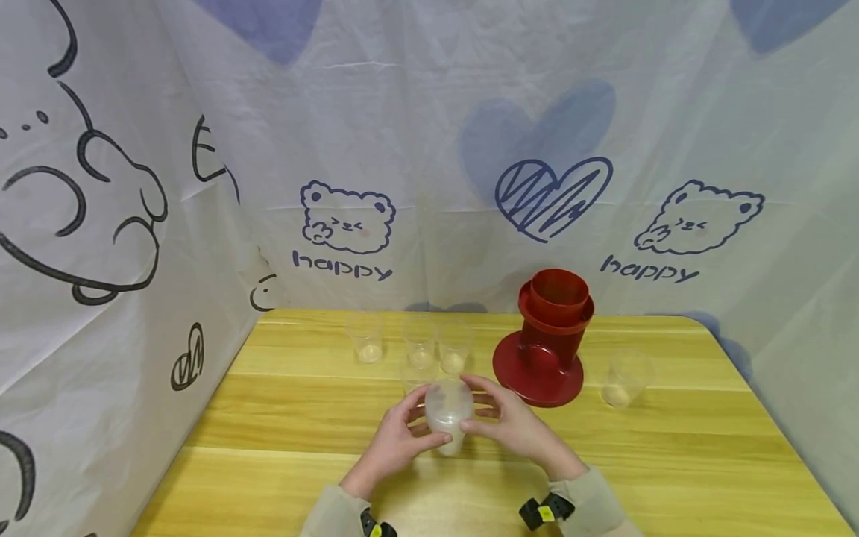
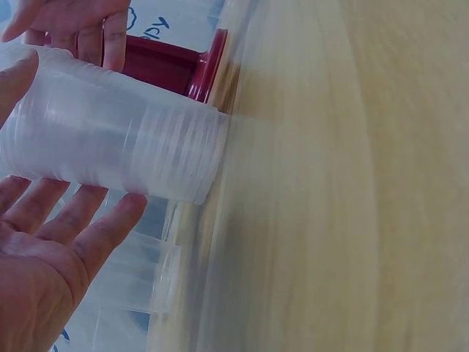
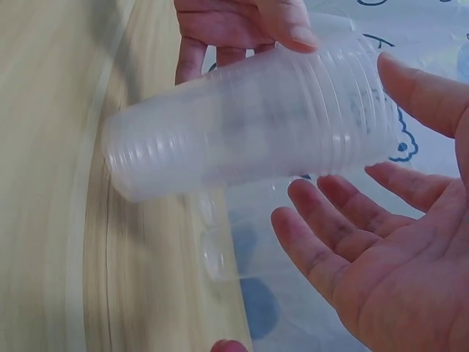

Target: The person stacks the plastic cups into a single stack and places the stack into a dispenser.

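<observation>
From the head camera, a stack of clear plastic cups [image 1: 448,416] is seen held just above the wooden tabletop [image 1: 282,418], about midway between its left and right edges and closer to the near edge. The stack is flanked by the left hand [image 1: 396,440] and the right hand [image 1: 513,425], whose fingertips are laid against its sides. Four single clear cups [image 1: 417,349] are set beyond the stack towards the far edge, the nearest partly hidden behind it. A red stand [image 1: 545,344] is placed right of centre near the far edge, and one more clear cup [image 1: 622,379] is set to its right. A printed cloth backdrop [image 1: 429,149] is hung behind and along the left side.

In the left wrist view, the stack [image 2: 110,132] is shown lying sideways, its closed end over the blurred tabletop [image 2: 344,183]. The left hand [image 2: 44,257] is spread beneath it, fingers straight and apart, tips touching the underside.

In the right wrist view, the tilted stack [image 3: 249,117] is seen between both hands. The right hand [image 3: 388,257] is held with fingers extended and parted, with its thumb close to the rim; whether the fingers touch cannot be told.
</observation>
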The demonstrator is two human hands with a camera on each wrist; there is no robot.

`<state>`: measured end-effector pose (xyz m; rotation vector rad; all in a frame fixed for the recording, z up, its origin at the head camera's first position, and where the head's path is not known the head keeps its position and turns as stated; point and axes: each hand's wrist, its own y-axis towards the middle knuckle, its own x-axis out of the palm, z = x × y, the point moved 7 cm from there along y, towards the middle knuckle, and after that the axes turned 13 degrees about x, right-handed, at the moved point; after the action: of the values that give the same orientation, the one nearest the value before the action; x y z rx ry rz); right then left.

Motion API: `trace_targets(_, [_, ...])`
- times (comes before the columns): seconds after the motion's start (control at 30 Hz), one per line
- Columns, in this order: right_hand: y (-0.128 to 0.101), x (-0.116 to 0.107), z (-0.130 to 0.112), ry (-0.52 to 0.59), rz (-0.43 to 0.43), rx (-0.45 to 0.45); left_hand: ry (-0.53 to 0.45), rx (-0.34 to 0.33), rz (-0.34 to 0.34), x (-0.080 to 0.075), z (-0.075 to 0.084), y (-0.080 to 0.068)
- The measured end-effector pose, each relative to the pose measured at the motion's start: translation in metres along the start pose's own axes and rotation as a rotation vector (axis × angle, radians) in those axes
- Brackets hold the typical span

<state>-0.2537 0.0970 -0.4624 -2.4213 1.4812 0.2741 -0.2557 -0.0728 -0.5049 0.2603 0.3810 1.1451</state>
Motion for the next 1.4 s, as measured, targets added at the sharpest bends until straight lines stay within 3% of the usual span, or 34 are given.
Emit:
trace_targets(0.33, [-0.019,-0.031,0.003,0.014,0.12,-0.051,-0.007,0.003,0.011,0.001,-0.001,-0.001])
trace_targets(0.6, [-0.04,-0.073,0.002,-0.037,0.334,-0.058,-0.009,-0.04,0.018,0.002,0.002,0.001])
trace_targets(0.83, [-0.059,-0.115,0.006,-0.096,0.549,0.034,-0.031,-0.027,0.014,0.003,0.026,0.002])
trace_targets(1.07, [-0.074,-0.149,0.016,-0.143,0.711,0.051,-0.026,-0.012,0.018,0.001,-0.001,-0.001])
trace_targets(1.27, [-0.081,-0.171,0.029,-0.207,0.797,0.1,-0.035,-0.028,0.022,0.001,0.0,-0.001])
trace_targets(1.4, [-0.082,-0.181,0.041,-0.227,0.8,0.151,-0.044,-0.035,0.029,0.001,0.0,-0.001])
